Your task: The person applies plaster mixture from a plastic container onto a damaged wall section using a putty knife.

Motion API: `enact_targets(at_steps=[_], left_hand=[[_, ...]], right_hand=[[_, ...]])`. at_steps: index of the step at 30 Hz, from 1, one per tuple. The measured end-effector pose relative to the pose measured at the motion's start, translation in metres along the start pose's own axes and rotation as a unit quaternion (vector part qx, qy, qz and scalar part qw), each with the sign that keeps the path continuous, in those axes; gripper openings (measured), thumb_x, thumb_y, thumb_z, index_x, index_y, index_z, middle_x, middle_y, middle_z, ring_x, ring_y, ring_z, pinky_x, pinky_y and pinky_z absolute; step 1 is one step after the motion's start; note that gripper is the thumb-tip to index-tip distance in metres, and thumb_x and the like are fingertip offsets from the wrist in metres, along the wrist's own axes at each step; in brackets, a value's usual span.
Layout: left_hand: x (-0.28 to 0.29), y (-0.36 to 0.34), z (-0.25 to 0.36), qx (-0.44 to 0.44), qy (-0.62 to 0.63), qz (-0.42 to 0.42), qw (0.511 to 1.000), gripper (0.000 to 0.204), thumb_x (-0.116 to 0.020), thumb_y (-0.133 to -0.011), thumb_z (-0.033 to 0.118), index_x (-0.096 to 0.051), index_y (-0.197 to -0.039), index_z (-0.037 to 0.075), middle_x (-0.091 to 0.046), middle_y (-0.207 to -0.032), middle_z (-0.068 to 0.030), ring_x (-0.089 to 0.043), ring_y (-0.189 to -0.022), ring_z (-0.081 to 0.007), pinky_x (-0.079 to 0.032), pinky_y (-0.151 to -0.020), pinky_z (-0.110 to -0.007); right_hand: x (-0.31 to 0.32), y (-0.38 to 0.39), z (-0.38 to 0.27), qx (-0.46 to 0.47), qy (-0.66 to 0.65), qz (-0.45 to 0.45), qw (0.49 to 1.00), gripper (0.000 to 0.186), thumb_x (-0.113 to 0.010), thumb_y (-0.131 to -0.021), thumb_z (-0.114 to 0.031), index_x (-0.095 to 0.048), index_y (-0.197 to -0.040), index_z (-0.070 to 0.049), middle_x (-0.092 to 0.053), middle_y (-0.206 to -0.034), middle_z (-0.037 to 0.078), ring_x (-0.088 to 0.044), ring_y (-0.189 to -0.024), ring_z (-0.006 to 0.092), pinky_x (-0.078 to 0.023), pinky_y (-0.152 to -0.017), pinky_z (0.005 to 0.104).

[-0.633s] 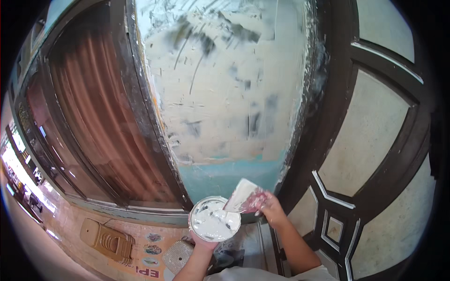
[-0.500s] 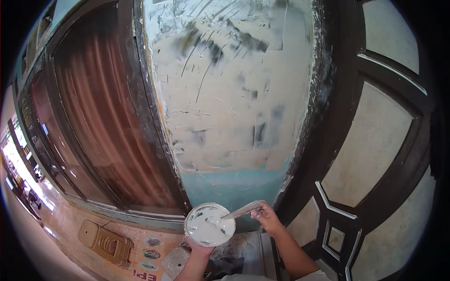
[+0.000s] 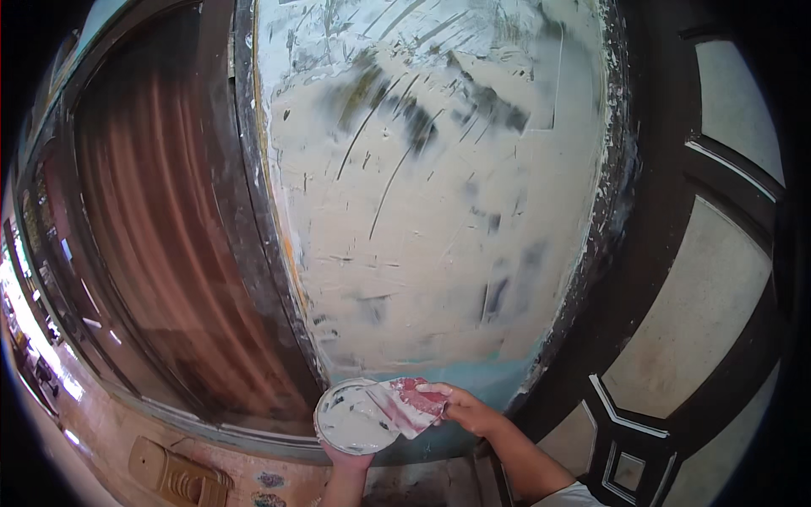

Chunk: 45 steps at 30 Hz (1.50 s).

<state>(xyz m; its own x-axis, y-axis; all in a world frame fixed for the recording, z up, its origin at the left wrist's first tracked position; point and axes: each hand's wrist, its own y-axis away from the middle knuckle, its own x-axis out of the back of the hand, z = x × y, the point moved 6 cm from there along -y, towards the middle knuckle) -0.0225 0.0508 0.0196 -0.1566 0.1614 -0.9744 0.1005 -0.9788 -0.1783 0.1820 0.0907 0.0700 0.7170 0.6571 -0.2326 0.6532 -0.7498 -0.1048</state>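
Note:
My left hand [image 3: 348,459] holds a round tub [image 3: 318,416] from below, its fingers mostly hidden under it. White putty [image 3: 359,429] with a few dark spots fills the tub. In my right hand [image 3: 466,411] is a flat red putty spreader [image 3: 420,400], its face smeared with white. The spreader's left edge lies over the tub's right rim; whether it touches the putty I cannot tell. Ahead stands a wall panel [image 3: 439,279] coated in rough off-white putty, with grey and black patches, dark scratches and a bare turquoise strip [image 3: 486,376] near its bottom.
Dark-framed glass with a reddish-brown curtain [image 3: 169,245] behind it borders the panel on the left. A dark door with pale inset panels [image 3: 688,313] stands on the right. Stacked brown plastic stools [image 3: 177,473] sit on the tiled floor at lower left.
The spreader has turned from nearly edge-on to show its red, putty-smeared face. Tub and hands sit a little lower and further left in view, and the whole view has shifted.

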Motion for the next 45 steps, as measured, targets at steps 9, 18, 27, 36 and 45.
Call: enact_targets(at_steps=[9,18,27,36,45], left_hand=[[0.023,-0.033,0.01,0.034,-0.026,0.013,0.999,0.061,-0.039,-0.093,0.054,-0.053,-0.135,0.012,-0.053,-0.139,-0.0121,-0.048,-0.128,-0.0368,-0.036,-0.107,-0.057],[0.026,-0.042,0.018,0.009,-0.047,0.028,0.998,0.065,-0.035,-0.092,0.058,-0.051,-0.136,0.013,-0.049,-0.142,-0.0126,-0.043,-0.132,-0.0388,-0.031,-0.11,-0.061],[0.023,-0.052,0.004,0.06,-0.012,0.029,0.998,0.07,-0.032,-0.091,0.063,-0.051,-0.137,0.014,-0.051,-0.141,-0.0119,-0.046,-0.129,-0.0376,-0.035,-0.108,-0.059],[0.02,-0.054,-0.001,0.042,-0.025,0.014,0.999,0.066,-0.037,-0.091,0.059,-0.051,-0.137,0.013,-0.049,-0.142,-0.0128,-0.044,-0.131,-0.0393,-0.032,-0.109,-0.061],[0.035,-0.056,0.0,0.04,-0.019,0.039,0.998,0.068,-0.033,-0.092,0.061,-0.05,-0.138,0.014,-0.049,-0.143,-0.012,-0.044,-0.131,-0.038,-0.032,-0.109,-0.06]], right_hand=[[0.037,-0.036,-0.074,0.045,0.121,0.098,0.987,0.05,-0.059,-0.091,-0.007,-0.044,-0.139,-0.006,-0.059,-0.117,0.006,-0.057,-0.101,0.0122,-0.048,-0.084,0.0275],[0.031,-0.05,-0.24,0.305,0.283,0.214,0.884,0.05,-0.058,-0.088,0.001,-0.041,-0.135,-0.003,-0.058,-0.118,0.007,-0.055,-0.108,0.0118,-0.045,-0.092,0.0275],[-0.042,-0.06,-0.356,0.496,0.552,0.322,0.589,0.036,-0.058,-0.087,-0.007,-0.052,-0.122,0.0,-0.067,-0.082,0.02,-0.068,-0.067,0.0274,-0.052,-0.066,0.034],[-0.068,-0.074,-0.367,0.5,0.645,0.313,0.485,0.037,-0.059,-0.088,-0.005,-0.053,-0.124,0.0,-0.068,-0.096,0.02,-0.07,-0.082,0.0326,-0.053,-0.074,0.0354],[-0.076,-0.076,-0.364,0.515,0.702,0.287,0.399,0.047,-0.064,-0.08,-0.008,-0.052,-0.125,-0.006,-0.066,-0.083,0.014,-0.064,-0.073,0.0335,-0.051,-0.064,0.042]])
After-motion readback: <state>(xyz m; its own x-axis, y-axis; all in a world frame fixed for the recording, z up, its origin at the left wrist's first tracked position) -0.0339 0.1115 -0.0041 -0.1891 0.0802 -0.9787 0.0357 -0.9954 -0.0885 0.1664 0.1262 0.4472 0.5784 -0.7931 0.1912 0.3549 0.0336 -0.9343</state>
